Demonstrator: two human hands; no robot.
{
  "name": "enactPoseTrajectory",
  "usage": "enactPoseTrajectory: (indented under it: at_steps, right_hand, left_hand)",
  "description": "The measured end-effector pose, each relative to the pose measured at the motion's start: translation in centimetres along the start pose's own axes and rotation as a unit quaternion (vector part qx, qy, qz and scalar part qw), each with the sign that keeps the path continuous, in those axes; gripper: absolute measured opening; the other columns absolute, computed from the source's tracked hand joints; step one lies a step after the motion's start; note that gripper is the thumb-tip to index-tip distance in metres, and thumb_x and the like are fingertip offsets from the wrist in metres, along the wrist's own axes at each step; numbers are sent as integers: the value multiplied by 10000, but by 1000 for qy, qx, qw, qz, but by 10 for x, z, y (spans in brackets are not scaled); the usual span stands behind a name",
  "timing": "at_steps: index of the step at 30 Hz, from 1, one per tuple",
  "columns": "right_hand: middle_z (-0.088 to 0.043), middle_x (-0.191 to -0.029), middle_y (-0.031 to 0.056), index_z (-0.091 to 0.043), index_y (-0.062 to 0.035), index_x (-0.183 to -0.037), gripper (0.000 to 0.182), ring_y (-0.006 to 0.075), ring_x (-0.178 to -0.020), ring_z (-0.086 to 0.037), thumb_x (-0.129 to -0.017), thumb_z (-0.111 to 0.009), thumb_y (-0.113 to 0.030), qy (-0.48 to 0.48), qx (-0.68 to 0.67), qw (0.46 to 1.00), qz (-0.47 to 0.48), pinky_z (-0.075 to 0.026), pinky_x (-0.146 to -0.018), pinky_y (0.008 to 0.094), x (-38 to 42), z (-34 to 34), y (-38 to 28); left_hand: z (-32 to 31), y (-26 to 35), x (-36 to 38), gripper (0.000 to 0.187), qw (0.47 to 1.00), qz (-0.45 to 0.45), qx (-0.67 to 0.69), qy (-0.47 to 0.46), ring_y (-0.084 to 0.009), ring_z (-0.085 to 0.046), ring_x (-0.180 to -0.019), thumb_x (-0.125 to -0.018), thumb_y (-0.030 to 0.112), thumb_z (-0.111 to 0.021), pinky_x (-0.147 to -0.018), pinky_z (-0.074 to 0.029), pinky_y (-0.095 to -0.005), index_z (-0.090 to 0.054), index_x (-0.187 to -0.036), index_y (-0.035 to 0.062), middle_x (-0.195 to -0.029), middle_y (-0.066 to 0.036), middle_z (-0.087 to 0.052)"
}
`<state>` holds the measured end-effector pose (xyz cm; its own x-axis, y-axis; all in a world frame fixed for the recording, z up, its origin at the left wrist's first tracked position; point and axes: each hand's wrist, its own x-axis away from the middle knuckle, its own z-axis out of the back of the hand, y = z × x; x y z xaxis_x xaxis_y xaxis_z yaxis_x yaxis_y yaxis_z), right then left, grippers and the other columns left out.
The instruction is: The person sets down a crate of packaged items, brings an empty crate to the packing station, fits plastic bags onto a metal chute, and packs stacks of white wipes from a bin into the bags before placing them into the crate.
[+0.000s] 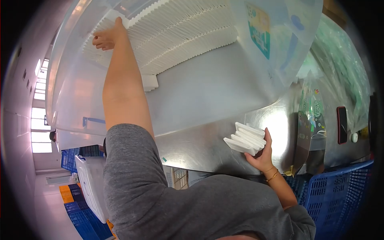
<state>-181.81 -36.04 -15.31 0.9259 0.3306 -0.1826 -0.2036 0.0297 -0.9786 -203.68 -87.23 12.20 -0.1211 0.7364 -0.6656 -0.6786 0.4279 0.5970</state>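
My right hand (262,158) is closed around a small bunch of thin white pads (246,139), fanned slightly apart above the metal table. My left hand (107,39) reaches into a large clear plastic bin (76,96), at its far left corner. There its thumb is spread from the fingers, over the rows of white pads (180,28); the fingers are a little blurred, and nothing is visibly held. The pads stand on edge in tight long rows along the far side of the bin. A few more white pads (150,82) lie beside my left forearm.
The steel table (192,154) runs under the bin. To the right are printed plastic bags (312,108), a phone (342,125), a small white case (354,137) and clear green-tinted plastic (340,60). A blue basket (336,196) stands at lower right; blue crates (82,218) are stacked at lower left.
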Motion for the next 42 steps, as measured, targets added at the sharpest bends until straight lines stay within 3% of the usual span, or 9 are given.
enactPoseTrajectory:
  at_steps: [23, 26, 27, 31, 32, 35, 38, 41, 42]
  right_hand:
    - [-518, -1130, 131, -303, -28, -1303, 891, 300, -1023, -452, -570, -779, -205, -113, 201, 971, 55, -371, -924, 410, -10, 9, -7]
    - [-527, -1162, 122, -342, -34, -1293, 781, 311, -1086, -490, -631, -742, -142, -1, -182, 966, -186, -369, -980, 439, -11, 2, -16]
    - [-527, -1162, 122, -342, -34, -1293, 781, 311, -1086, -490, -631, -742, -142, 1, -179, 966, -189, -369, -980, 439, -17, 3, -25]
    - [-410, -1353, 158, -306, -78, -1379, 759, 323, -1228, -420, -717, -656, -200, -77, -645, 699, -299, -315, -1064, 485, -59, 4, -43]
    - [-416, -1351, 145, -329, -91, -1373, 725, 320, -1233, -413, -733, -637, -237, -76, -667, 680, -293, -296, -1071, 490, -65, 0, -47]
    - [-431, -1342, 119, -402, -117, -1338, 638, 301, -1235, -402, -765, -585, -328, -137, -759, 593, -230, -270, -1070, 490, -88, -12, -49]
    - [-441, -1330, 111, -427, -122, -1321, 634, 290, -1221, -412, -749, -597, -336, -93, -758, 606, -224, -283, -1057, 473, -100, -18, -61]
    - [-452, -1317, 104, -440, -125, -1309, 639, 286, -1211, -417, -731, -606, -343, -85, -774, 591, -211, -288, -1050, 464, -107, -23, -68]
    - [-457, -1311, 100, -441, -126, -1307, 647, 287, -1209, -416, -722, -608, -346, -92, -793, 569, -197, -286, -1049, 464, -108, -26, -69]
  left_hand:
    - [-4, -5, -21, 925, 994, -46, 16, -95, -294, -457, -1135, -528, 514, -761, -937, -363, -398, -412, -1177, -44, -1183, -160, -488]
    - [-11, -24, -21, 904, 983, -70, 157, -68, -301, -501, -1092, -520, 488, -786, -928, -381, -407, -437, -1165, -40, -1141, -166, -524]
    - [-14, -31, -21, 894, 970, -81, 223, -57, -304, -523, -1071, -517, 475, -799, -923, -389, -411, -449, -1159, -39, -1120, -168, -542]
    - [-46, -66, -56, 656, 873, -194, 435, -103, -257, -582, -969, -586, 291, -837, -813, -476, -360, -533, -1069, -31, -1080, -165, -592]
    - [-14, -55, -38, 584, 815, -177, 511, -206, -222, -589, -909, -601, 199, -841, -727, -504, -334, -545, -1043, -42, -1044, -161, -601]
    - [1, -50, -21, 547, 799, -165, 534, -222, -218, -595, -835, -627, 145, -835, -731, -495, -311, -476, -981, -68, -982, -161, -596]
    - [12, -56, -15, 684, 847, -206, 462, -164, -225, -590, -826, -579, 190, -860, -652, -511, -326, -440, -1058, -59, -996, -153, -559]
    - [43, -57, 33, 702, 874, -305, 378, 20, -232, -574, -825, -591, 201, -858, -659, -508, -336, -399, -1062, -44, -996, -145, -528]
    - [65, -55, 64, 705, 860, -261, 437, -23, -238, -564, -833, -585, 211, -862, -684, -498, -341, -405, -1061, -39, -990, -142, -524]
